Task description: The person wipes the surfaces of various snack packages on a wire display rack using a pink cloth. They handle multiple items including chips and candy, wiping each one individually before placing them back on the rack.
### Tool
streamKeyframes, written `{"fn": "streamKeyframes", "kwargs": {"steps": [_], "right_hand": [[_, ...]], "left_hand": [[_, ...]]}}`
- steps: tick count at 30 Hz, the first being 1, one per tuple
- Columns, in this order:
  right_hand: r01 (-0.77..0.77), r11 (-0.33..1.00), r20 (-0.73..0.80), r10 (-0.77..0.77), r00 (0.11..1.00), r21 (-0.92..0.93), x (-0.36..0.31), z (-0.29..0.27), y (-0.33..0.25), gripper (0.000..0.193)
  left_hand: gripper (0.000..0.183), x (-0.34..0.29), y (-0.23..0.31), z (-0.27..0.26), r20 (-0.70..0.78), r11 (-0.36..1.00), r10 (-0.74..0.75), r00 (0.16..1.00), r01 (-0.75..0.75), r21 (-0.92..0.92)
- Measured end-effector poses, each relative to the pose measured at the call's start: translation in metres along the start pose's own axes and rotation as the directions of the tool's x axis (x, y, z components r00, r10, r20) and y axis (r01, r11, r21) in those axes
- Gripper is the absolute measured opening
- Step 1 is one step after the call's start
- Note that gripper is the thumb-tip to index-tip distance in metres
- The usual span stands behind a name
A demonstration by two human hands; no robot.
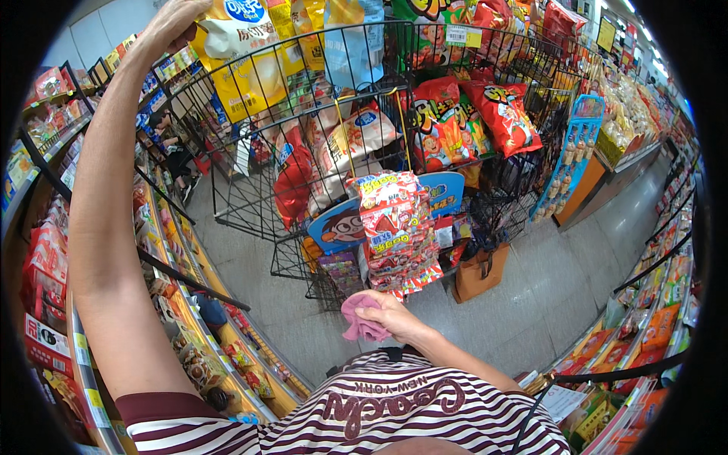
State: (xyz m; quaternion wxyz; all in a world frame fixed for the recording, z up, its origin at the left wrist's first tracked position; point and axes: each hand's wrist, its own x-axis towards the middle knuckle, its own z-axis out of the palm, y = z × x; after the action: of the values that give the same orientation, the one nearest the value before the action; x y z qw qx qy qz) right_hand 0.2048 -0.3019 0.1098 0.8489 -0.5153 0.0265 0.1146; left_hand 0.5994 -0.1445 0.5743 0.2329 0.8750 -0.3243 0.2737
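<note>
My left arm is stretched far up to the upper left. My left hand (pixel 176 23), partly cut by the picture's top edge, is closed at the upper corner of a yellow and white snack bag (pixel 246 72). This bag leans tilted at the rim of a black wire basket rack (pixel 250 155). Close to my body, my right hand (pixel 390 315) is closed around a crumpled pink cloth (pixel 362 322). Just beyond the cloth hang several red and white snack packets (pixel 390 220), in front of a blue cartoon sign (pixel 334 227).
Red snack bags (pixel 504 114) fill the rack's right baskets, beside a blue hanging strip (pixel 569 152). A brown bag (pixel 481 273) stands on the grey floor (pixel 561 277). Stocked shelves (pixel 220 334) curve along both sides. Another person (pixel 178 155) is in the aisle at left.
</note>
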Motion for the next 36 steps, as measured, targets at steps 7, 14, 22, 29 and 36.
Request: {"fn": "streamKeyframes", "kwargs": {"steps": [7, 14, 22, 29, 36], "right_hand": [[-0.002, 1.000, -0.016, 0.002, 1.000, -0.005, -0.001, 0.001, 0.006, 0.029], [-0.060, 0.998, 0.019, 0.060, 0.998, 0.003, -0.001, 0.013, 0.006, 0.027], [-0.038, 0.999, -0.037, 0.037, 0.999, -0.022, -0.006, 0.012, 0.007, 0.028], [-0.079, 0.997, -0.030, 0.079, 0.996, 0.006, -0.005, 0.018, 0.016, 0.030], [-0.086, 0.995, -0.036, 0.084, 0.996, -0.053, 0.000, 0.033, 0.025, 0.029]], "left_hand": [[0.023, -0.032, 0.051, 0.007, 0.003, 0.849, -0.188, 0.982, 0.164, -0.503], [0.032, -0.061, 0.112, 0.025, 0.020, 0.798, -0.165, 0.986, 0.146, -0.584], [0.035, -0.070, 0.135, 0.026, 0.101, 0.898, -0.012, 0.995, 0.055, -0.437], [0.048, -0.092, 0.122, 0.009, -0.014, 0.986, 0.082, 0.997, -0.083, -0.143], [0.049, -0.097, 0.092, -0.017, -0.293, 0.983, 0.165, 0.942, -0.131, 0.130]]}}
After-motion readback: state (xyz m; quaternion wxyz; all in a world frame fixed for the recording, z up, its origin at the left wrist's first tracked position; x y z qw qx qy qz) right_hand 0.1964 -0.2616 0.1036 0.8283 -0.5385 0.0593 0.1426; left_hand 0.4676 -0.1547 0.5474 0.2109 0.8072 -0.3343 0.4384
